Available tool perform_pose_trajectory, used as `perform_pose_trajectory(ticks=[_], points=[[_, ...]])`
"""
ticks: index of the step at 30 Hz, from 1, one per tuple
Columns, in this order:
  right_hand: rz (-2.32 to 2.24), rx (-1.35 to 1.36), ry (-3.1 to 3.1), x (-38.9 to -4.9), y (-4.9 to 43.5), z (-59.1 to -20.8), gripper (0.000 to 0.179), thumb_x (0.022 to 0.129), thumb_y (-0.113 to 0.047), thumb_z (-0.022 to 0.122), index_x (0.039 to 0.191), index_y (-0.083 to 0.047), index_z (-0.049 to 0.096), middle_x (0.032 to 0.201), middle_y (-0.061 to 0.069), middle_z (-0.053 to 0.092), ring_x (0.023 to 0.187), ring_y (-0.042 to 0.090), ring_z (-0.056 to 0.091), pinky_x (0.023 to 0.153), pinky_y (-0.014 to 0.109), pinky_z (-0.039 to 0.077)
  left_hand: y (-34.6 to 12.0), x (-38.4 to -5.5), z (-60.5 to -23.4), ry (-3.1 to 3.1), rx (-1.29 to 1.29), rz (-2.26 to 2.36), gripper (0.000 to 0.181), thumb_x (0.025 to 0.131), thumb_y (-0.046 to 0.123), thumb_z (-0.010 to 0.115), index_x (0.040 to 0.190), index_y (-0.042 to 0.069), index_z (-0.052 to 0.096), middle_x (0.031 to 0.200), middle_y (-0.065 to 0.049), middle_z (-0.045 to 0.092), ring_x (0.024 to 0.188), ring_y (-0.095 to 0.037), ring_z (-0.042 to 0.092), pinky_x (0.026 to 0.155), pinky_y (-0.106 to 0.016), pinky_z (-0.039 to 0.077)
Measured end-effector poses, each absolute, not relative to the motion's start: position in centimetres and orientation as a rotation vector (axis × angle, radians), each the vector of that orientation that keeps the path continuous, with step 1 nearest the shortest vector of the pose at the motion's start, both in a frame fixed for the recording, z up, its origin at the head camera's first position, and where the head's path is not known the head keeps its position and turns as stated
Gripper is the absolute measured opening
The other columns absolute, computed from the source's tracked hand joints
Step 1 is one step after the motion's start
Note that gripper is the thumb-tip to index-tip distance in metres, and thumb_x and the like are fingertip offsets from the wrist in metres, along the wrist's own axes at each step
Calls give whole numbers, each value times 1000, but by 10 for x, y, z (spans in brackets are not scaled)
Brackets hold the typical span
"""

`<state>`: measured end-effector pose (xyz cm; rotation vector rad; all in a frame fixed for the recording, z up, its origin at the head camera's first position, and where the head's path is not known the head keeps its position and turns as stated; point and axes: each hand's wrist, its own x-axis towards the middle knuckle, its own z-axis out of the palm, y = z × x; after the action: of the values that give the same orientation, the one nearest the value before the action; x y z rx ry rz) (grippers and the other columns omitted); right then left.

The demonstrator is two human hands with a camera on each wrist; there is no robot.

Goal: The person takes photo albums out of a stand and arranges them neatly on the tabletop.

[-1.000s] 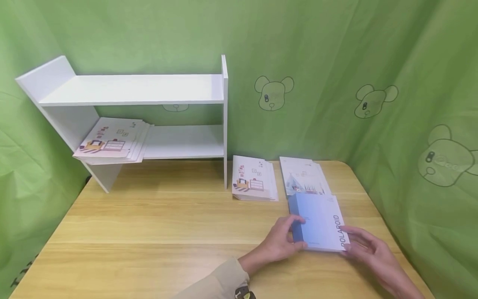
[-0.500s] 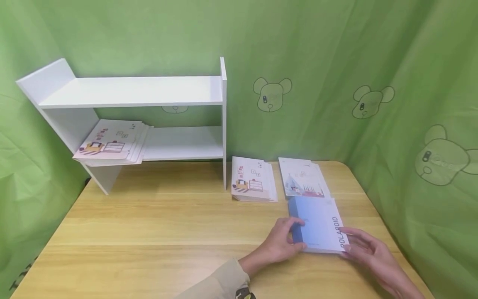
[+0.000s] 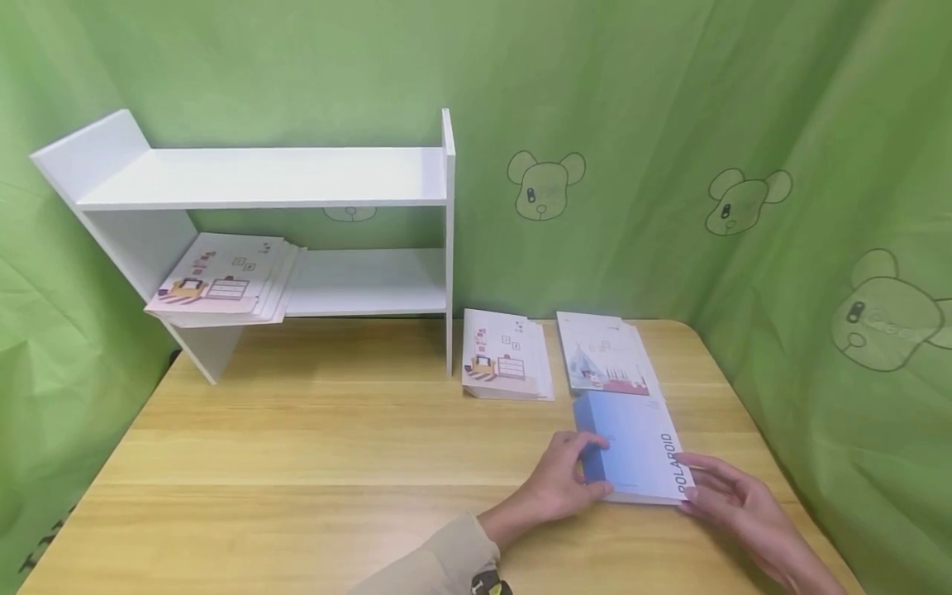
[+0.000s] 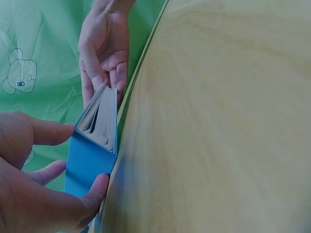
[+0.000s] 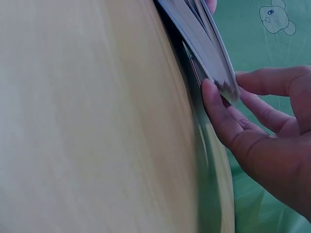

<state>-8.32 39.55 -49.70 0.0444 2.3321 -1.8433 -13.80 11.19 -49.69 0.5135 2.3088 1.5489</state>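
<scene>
A blue-to-white photo album (image 3: 635, 450) marked POLAROID lies at the right of the table, cover up. Its blue spine (image 4: 90, 160) faces left. My left hand (image 3: 559, 479) grips that spine, thumb at the near corner and fingers over the cover. On the opposite side, my right hand (image 3: 751, 514) pinches the free edge near the front corner. Between the covers the pages fan out, as the left wrist view shows. In the right wrist view, thumb and fingers of the right hand (image 5: 272, 131) are on either side of the album's edge.
Beyond the album lies a white booklet stack (image 3: 602, 351) with a tent picture, and left of it another booklet stack (image 3: 500, 355). A white two-tier shelf (image 3: 260, 202) stands at the left, more booklets (image 3: 216, 277) on its lower tier. Green curtains (image 3: 632, 107) surround the table (image 3: 335, 463).
The album's far edge has come slightly toward me, uncovering a little more of the tent-picture booklets. Both hands keep their hold on it.
</scene>
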Motion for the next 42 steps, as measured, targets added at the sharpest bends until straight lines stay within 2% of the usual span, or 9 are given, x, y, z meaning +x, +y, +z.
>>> perform_pose_trajectory(ticks=[3, 6, 10, 17, 23, 30, 38, 42], points=[[-1686, 37, 2495, -83, 394, -496, 57, 96, -6, 70, 146, 6, 47, 132, 31, 60, 104, 5, 69, 88, 23, 59, 113, -138, -497, 2323, 524, 1538, 50, 86, 14, 82, 130, 24, 62, 143, -7, 45, 77, -5, 53, 67, -15, 52], [-1562, 2, 2607, -84, 393, -497, 57, 95, -10, 73, 144, 7, 49, 136, 37, 55, 104, -4, 64, 87, 16, 56, 113, -138, -496, 2338, 529, 1527, 49, 86, 14, 82, 130, 24, 62, 143, -7, 45, 77, -5, 54, 67, -14, 51], [-1500, -8, 2663, -84, 393, -498, 54, 96, -11, 73, 143, 7, 51, 136, 37, 55, 102, -5, 64, 86, 14, 55, 114, -138, -496, 2344, 529, 1521, 50, 86, 14, 82, 130, 24, 63, 143, -6, 45, 78, -6, 55, 68, -14, 51], [-1425, -13, 2742, -85, 390, -497, 52, 95, -14, 74, 139, 6, 56, 131, 32, 62, 101, 2, 68, 85, 15, 55, 113, -138, -497, 2356, 537, 1526, 50, 84, 14, 83, 130, 22, 64, 143, -7, 45, 80, -7, 55, 70, -14, 50], [-1381, -48, 2801, -86, 388, -498, 48, 94, -16, 76, 135, 3, 61, 129, 28, 64, 101, -7, 63, 84, 12, 55, 112, -137, -495, 2340, 530, 1525, 53, 84, 12, 83, 132, 23, 64, 145, -6, 45, 82, -7, 55, 72, -14, 50], [-1243, -20, 2893, -87, 386, -497, 44, 92, -21, 79, 130, -3, 67, 128, 22, 67, 101, -9, 60, 83, 8, 50, 112, -137, -494, 2334, 534, 1511, 55, 83, 13, 83, 134, 23, 64, 148, -8, 43, 87, -6, 54, 78, -14, 51], [-1243, -11, 2934, -90, 385, -493, 44, 95, -22, 76, 133, -4, 64, 131, 22, 65, 103, -10, 57, 82, 6, 47, 107, -137, -496, 2286, 587, 1541, 55, 85, 11, 83, 135, 23, 63, 145, -8, 44, 76, -5, 52, 67, -14, 50], [-1251, 14, 2974, -91, 384, -492, 42, 96, -20, 74, 133, -2, 63, 130, 22, 66, 103, -13, 55, 82, 3, 44, 105, -136, -496, 2253, 619, 1549, 55, 86, 11, 81, 137, 23, 62, 144, -7, 44, 77, -4, 53, 67, -14, 52]])
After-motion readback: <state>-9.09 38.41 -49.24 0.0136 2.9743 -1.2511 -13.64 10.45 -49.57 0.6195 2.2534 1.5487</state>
